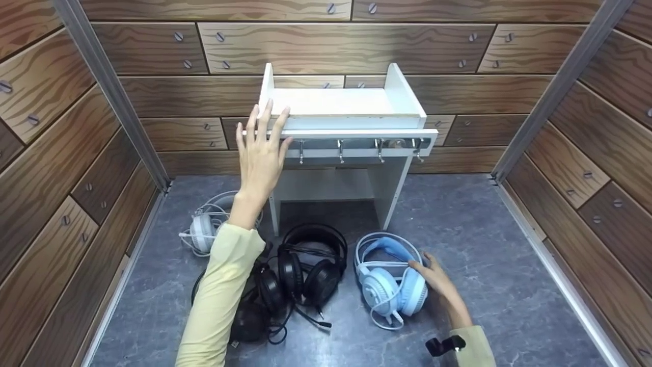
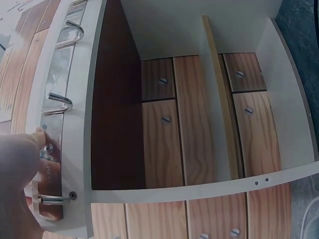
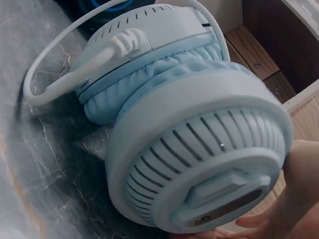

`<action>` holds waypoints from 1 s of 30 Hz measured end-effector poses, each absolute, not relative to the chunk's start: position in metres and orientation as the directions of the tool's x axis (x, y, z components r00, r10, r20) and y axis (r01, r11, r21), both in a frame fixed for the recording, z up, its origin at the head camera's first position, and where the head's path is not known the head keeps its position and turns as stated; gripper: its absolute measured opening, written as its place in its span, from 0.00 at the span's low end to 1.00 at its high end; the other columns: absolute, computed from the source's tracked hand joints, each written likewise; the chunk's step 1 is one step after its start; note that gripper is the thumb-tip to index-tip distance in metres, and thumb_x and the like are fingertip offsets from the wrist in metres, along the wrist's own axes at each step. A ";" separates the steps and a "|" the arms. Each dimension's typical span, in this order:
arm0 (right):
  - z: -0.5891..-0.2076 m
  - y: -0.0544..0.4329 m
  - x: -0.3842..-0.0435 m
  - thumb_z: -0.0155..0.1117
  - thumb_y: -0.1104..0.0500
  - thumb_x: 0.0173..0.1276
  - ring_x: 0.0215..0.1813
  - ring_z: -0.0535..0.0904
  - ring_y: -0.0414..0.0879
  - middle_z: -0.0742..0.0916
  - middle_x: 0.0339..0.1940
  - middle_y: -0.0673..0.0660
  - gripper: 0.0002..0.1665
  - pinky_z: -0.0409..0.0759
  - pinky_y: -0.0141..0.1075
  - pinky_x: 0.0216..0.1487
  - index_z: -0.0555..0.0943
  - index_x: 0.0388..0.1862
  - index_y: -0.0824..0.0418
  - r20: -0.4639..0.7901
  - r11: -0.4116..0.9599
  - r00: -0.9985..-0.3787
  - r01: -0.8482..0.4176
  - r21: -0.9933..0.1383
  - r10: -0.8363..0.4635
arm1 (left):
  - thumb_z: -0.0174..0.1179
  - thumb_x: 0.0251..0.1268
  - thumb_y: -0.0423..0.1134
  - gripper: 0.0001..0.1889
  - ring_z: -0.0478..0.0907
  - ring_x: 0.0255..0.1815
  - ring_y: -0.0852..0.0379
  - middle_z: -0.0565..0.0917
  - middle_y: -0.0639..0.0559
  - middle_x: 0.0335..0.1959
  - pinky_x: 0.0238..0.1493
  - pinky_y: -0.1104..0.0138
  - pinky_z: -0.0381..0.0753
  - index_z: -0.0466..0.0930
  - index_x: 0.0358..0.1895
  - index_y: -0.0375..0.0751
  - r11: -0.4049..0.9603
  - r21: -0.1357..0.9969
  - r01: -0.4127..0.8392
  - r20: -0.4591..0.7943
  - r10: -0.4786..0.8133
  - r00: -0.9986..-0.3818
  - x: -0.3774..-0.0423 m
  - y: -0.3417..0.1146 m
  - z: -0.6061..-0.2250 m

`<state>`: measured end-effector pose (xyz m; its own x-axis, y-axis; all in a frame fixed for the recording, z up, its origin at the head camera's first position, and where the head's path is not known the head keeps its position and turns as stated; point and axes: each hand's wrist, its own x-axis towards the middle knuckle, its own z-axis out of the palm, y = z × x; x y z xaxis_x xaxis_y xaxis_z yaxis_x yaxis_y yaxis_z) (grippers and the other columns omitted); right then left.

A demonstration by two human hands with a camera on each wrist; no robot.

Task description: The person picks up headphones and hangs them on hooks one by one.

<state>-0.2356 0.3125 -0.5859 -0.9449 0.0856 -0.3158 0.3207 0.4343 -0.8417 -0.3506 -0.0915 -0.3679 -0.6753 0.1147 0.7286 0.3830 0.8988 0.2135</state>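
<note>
My left hand [image 1: 261, 160] lies with spread, extended fingers over the left end of the hook rail [image 1: 359, 146] on a white shelf unit. In the left wrist view, part of that hand [image 2: 22, 174] is at the metal strip beside the hooks. My right hand [image 1: 438, 278] grips the light-blue headphones [image 1: 379, 290] at the right ear cup, with the thumb near the headband's end. The right wrist view shows the slotted ear cup [image 3: 199, 159] close up, fingers [image 3: 254, 219] along its edge. The blue cushions face each other, and a pale cable loops in front.
Black headsets [image 1: 290, 275] lie on the grey marbled floor [image 1: 484, 229] under and beside my left forearm. White headphones [image 1: 204, 232] lie left of the shelf unit [image 1: 395, 188], partly behind that arm. Wood-patterned walls [image 1: 346, 48] enclose the back and both sides.
</note>
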 end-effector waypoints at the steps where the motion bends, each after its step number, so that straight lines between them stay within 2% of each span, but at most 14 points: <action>1: -0.587 0.313 -0.236 0.52 0.46 0.80 0.80 0.45 0.73 0.51 0.79 0.78 0.49 0.47 0.60 0.79 0.42 0.80 0.75 -0.325 0.409 -0.941 0.333 -0.850 0.092 | 0.47 0.79 0.54 0.28 0.47 0.83 0.47 0.55 0.51 0.82 0.78 0.41 0.42 0.60 0.79 0.62 0.898 0.214 0.384 0.730 0.114 -0.674 -0.351 -0.091 -0.368; 5: -0.592 0.315 -0.235 0.48 0.42 0.81 0.81 0.46 0.70 0.54 0.79 0.77 0.48 0.47 0.57 0.80 0.48 0.79 0.77 -0.338 0.357 -0.935 0.352 -0.865 0.105 | 0.47 0.79 0.54 0.28 0.47 0.83 0.47 0.56 0.51 0.82 0.79 0.41 0.42 0.60 0.79 0.62 0.892 0.220 0.396 0.735 0.116 -0.669 -0.353 -0.090 -0.370; 8: -0.594 0.315 -0.234 0.49 0.39 0.80 0.77 0.58 0.68 0.63 0.75 0.79 0.48 0.56 0.56 0.78 0.57 0.75 0.81 -0.332 0.363 -0.935 0.354 -0.862 0.123 | 0.47 0.79 0.54 0.28 0.47 0.83 0.47 0.56 0.51 0.82 0.79 0.41 0.42 0.60 0.79 0.62 0.887 0.224 0.404 0.735 0.119 -0.668 -0.353 -0.090 -0.371; 10: -0.595 0.315 -0.234 0.51 0.39 0.79 0.68 0.72 0.64 0.74 0.68 0.77 0.46 0.68 0.52 0.72 0.64 0.71 0.81 -0.333 0.346 -0.932 0.362 -0.866 0.142 | 0.47 0.79 0.54 0.28 0.47 0.83 0.47 0.56 0.51 0.82 0.79 0.41 0.42 0.60 0.79 0.62 0.887 0.223 0.405 0.734 0.121 -0.668 -0.353 -0.090 -0.372; 12: -0.595 0.314 -0.234 0.54 0.39 0.77 0.56 0.79 0.57 0.82 0.57 0.73 0.44 0.77 0.44 0.61 0.70 0.67 0.81 -0.325 0.341 -0.931 0.363 -0.867 0.167 | 0.47 0.78 0.54 0.28 0.47 0.83 0.47 0.56 0.51 0.81 0.79 0.41 0.42 0.60 0.79 0.62 0.888 0.220 0.404 0.734 0.121 -0.668 -0.353 -0.090 -0.372; 13: -0.595 0.314 -0.234 0.55 0.39 0.77 0.50 0.80 0.53 0.84 0.52 0.69 0.43 0.78 0.40 0.56 0.73 0.65 0.80 -0.319 0.343 -0.931 0.363 -0.867 0.178 | 0.48 0.78 0.55 0.29 0.47 0.83 0.47 0.56 0.51 0.81 0.79 0.41 0.43 0.60 0.79 0.62 0.889 0.219 0.402 0.734 0.121 -0.668 -0.353 -0.091 -0.373; 15: -0.595 0.313 -0.234 0.56 0.40 0.76 0.46 0.80 0.50 0.84 0.48 0.65 0.42 0.78 0.38 0.50 0.74 0.63 0.80 -0.312 0.346 -0.931 0.360 -0.866 0.187 | 0.48 0.78 0.55 0.29 0.47 0.83 0.47 0.56 0.52 0.82 0.78 0.41 0.43 0.59 0.79 0.62 0.891 0.216 0.400 0.735 0.122 -0.667 -0.353 -0.091 -0.373; 18: -0.593 0.312 -0.233 0.56 0.39 0.76 0.58 0.78 0.59 0.80 0.59 0.73 0.46 0.77 0.44 0.61 0.69 0.69 0.79 -0.325 0.347 -0.931 0.365 -0.864 0.169 | 0.48 0.78 0.55 0.29 0.47 0.83 0.47 0.56 0.52 0.82 0.79 0.41 0.42 0.59 0.79 0.63 0.888 0.222 0.402 0.732 0.120 -0.670 -0.353 -0.091 -0.374; 20: -0.592 0.311 -0.232 0.56 0.38 0.76 0.69 0.71 0.65 0.72 0.69 0.77 0.49 0.71 0.51 0.69 0.62 0.74 0.78 -0.342 0.328 -0.927 0.374 -0.867 0.153 | 0.48 0.78 0.55 0.29 0.46 0.83 0.47 0.56 0.52 0.82 0.79 0.42 0.40 0.60 0.79 0.62 0.886 0.227 0.405 0.731 0.120 -0.672 -0.353 -0.091 -0.373; 22: -0.590 0.309 -0.231 0.57 0.39 0.76 0.68 0.72 0.63 0.72 0.69 0.75 0.46 0.71 0.50 0.68 0.62 0.75 0.74 -0.337 0.307 -0.929 0.369 -0.877 0.154 | 0.48 0.78 0.55 0.29 0.47 0.83 0.47 0.57 0.52 0.81 0.79 0.42 0.40 0.60 0.78 0.62 0.884 0.231 0.407 0.731 0.118 -0.672 -0.354 -0.091 -0.373; 24: -0.590 0.306 -0.230 0.58 0.42 0.76 0.59 0.76 0.56 0.77 0.62 0.69 0.40 0.75 0.44 0.61 0.65 0.72 0.70 -0.321 0.277 -0.933 0.355 -0.893 0.162 | 0.48 0.78 0.54 0.28 0.47 0.83 0.47 0.57 0.52 0.81 0.79 0.42 0.40 0.60 0.78 0.62 0.883 0.233 0.408 0.733 0.115 -0.670 -0.354 -0.092 -0.372; 26: -0.589 0.304 -0.229 0.59 0.45 0.76 0.49 0.75 0.48 0.78 0.54 0.62 0.33 0.74 0.37 0.51 0.68 0.68 0.68 -0.298 0.253 -0.938 0.337 -0.907 0.178 | 0.48 0.78 0.54 0.28 0.47 0.83 0.47 0.57 0.52 0.81 0.79 0.42 0.40 0.61 0.78 0.62 0.882 0.234 0.408 0.736 0.113 -0.667 -0.354 -0.092 -0.372; 27: -0.589 0.303 -0.229 0.59 0.46 0.76 0.47 0.74 0.45 0.78 0.53 0.60 0.32 0.73 0.35 0.48 0.69 0.67 0.67 -0.293 0.245 -0.939 0.332 -0.911 0.182 | 0.48 0.78 0.54 0.28 0.47 0.83 0.47 0.57 0.52 0.81 0.79 0.42 0.40 0.61 0.78 0.62 0.883 0.233 0.408 0.739 0.112 -0.665 -0.354 -0.092 -0.372; 30: -0.589 0.301 -0.227 0.58 0.43 0.77 0.54 0.73 0.49 0.76 0.59 0.62 0.34 0.71 0.37 0.53 0.66 0.70 0.63 -0.303 0.213 -0.937 0.337 -0.917 0.175 | 0.48 0.77 0.54 0.28 0.47 0.83 0.47 0.57 0.52 0.81 0.79 0.42 0.40 0.62 0.78 0.61 0.880 0.237 0.411 0.741 0.110 -0.662 -0.354 -0.092 -0.372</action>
